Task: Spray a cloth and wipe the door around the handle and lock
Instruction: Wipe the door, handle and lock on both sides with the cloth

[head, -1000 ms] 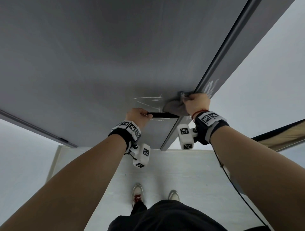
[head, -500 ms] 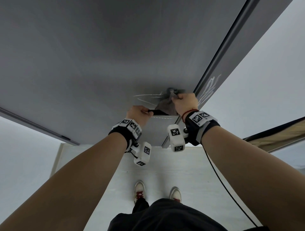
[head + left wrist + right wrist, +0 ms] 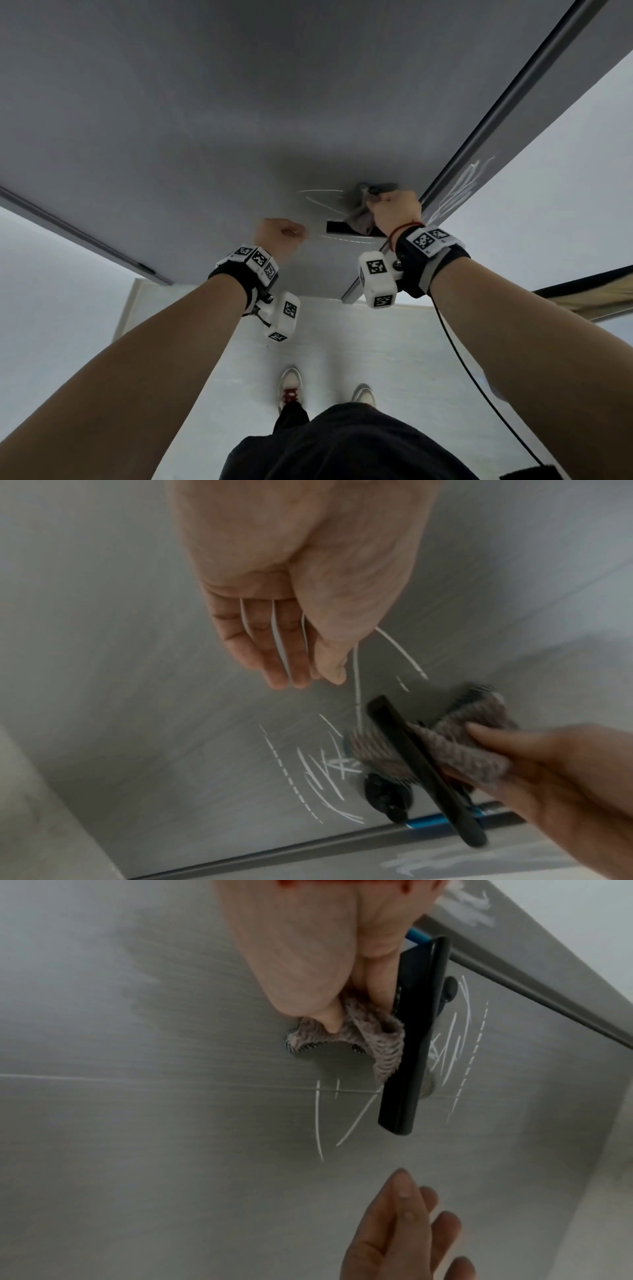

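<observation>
The grey door (image 3: pixel 239 120) fills the upper view, with white chalk-like scribbles (image 3: pixel 322 775) around its black lever handle (image 3: pixel 421 767). My right hand (image 3: pixel 394 209) grips a crumpled grey-brown cloth (image 3: pixel 359 217) and presses it on the door just above the handle (image 3: pixel 414 1042), behind the lever. The round black lock (image 3: pixel 385 795) sits below the handle. My left hand (image 3: pixel 281 234) hovers off the handle to its left, fingers relaxed and straight (image 3: pixel 284 656), holding nothing.
The door edge and dark frame (image 3: pixel 496 113) run diagonally at the right, with white smears (image 3: pixel 459 185) on the frame. A white wall lies right of it. My feet (image 3: pixel 291 387) stand on pale floor below. A black cable (image 3: pixel 479 387) hangs from my right wrist.
My left hand has let go of the handle and drawn away to the left. My right hand has carried the cloth upward on the door above the handle.
</observation>
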